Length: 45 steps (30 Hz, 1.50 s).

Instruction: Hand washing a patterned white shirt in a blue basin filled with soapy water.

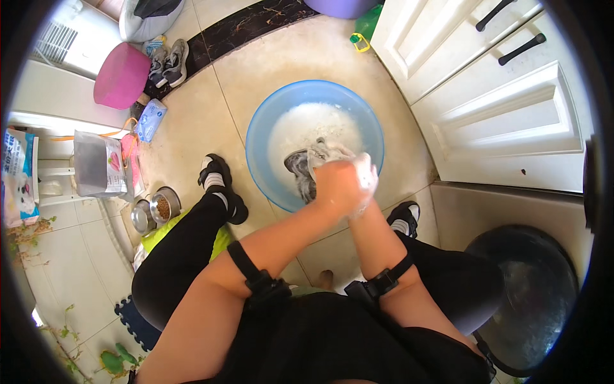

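Note:
A round blue plastic basin stands on the tiled floor in front of me, with white suds inside. A wet, dark and light sudsy cloth item, its kind unclear, lies partly in the suds and rises to my hands. My left hand is closed on its upper part, over the near side of the basin. Pressed against it on the right is my right hand, coated in foam; its fingers are largely hidden. Which arm ends in which hand is hard to tell where they overlap.
White cabinet doors flank the right, above a large dark round basin. On the left are metal pet bowls, a grey plastic bin, a pink tub and sneakers. A green bottle stands at the top.

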### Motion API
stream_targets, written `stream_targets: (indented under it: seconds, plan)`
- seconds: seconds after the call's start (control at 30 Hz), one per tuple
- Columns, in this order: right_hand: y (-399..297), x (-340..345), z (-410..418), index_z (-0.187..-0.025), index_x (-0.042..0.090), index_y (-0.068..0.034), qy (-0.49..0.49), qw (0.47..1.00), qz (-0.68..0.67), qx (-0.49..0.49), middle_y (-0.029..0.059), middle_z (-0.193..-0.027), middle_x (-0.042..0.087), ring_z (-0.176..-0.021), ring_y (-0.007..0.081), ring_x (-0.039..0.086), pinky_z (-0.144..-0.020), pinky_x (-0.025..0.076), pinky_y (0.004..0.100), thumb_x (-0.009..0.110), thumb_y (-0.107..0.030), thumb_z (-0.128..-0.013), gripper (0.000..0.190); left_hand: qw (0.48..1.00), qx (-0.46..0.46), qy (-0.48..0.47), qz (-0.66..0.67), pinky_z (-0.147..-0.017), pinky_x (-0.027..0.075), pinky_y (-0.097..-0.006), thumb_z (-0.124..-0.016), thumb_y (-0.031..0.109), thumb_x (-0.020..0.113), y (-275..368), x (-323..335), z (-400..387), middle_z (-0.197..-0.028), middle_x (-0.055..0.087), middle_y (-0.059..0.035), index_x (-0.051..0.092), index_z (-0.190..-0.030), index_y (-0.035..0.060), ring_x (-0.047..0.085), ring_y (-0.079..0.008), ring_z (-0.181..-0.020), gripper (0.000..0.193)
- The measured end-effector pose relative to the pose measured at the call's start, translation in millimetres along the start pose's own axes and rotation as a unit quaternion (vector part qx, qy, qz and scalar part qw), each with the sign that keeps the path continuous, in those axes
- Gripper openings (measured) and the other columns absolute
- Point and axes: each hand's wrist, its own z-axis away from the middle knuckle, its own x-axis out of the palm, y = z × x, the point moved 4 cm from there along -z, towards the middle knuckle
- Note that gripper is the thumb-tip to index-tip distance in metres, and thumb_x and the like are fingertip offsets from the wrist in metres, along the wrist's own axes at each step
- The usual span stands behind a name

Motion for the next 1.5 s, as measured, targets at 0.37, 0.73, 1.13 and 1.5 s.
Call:
stream_targets:
  seconds: [0.37,0.73,1.13,1.5]
  plan:
    - [-51.7,40.7,-20.7,-0.100,0.053,0.000,0.125,0.945,-0.272,0.130,0.0085,-0.094,0.058,-0.085,0.0176,0.056,-0.073,0.046,0.0302,0.053,-0.022,-0.084,0.028,0.958,-0.263,0.059,0.094,-0.065,0.045,-0.0339,-0.076,0.036,0.057,-122.6,-31.8,-28.6,-0.072,0.060,-0.0149,0.057,-0.085,0.0032,0.059,-0.0247,-0.070,0.034]
    - [-60.6,41.8,-15.3,-0.107,0.050,0.002,-0.015,0.950,-0.286,0.124,0.0122,-0.113,0.048,-0.108,0.0243,0.042,-0.096,0.029,0.0345,0.027,-0.048,-0.091,0.058,0.934,-0.228,-0.031,0.273,-0.074,0.044,-0.0306,-0.079,0.025,0.056,-83.5,-3.1,-13.2,-0.088,0.061,-0.0140,0.052,-0.104,-0.0002,0.058,-0.0214,-0.083,0.036]
    - [-32.6,8.2,7.2,-0.093,0.056,0.004,0.001,0.912,0.009,0.411,0.0176,-0.088,0.062,-0.087,0.0305,0.060,-0.082,0.044,0.0405,0.033,-0.065,-0.080,0.074,0.733,-0.280,0.164,0.598,-0.046,0.040,-0.0249,-0.088,0.021,0.046,-92.8,-25.5,-36.4,-0.057,0.048,-0.0028,0.051,-0.080,0.0046,0.048,-0.0116,-0.048,0.019]
    - [-15.4,28.9,6.8,-0.100,0.051,-0.006,0.003,0.845,-0.510,0.160,0.0082,-0.091,0.058,-0.081,0.0197,0.057,-0.074,0.046,0.0309,0.040,-0.019,-0.089,0.020,0.985,0.050,0.126,0.111,-0.055,0.042,-0.0284,-0.064,0.015,0.066,-3.8,-19.8,31.5,-0.063,0.053,-0.0111,0.054,-0.069,0.0020,0.052,-0.0255,-0.059,0.018]
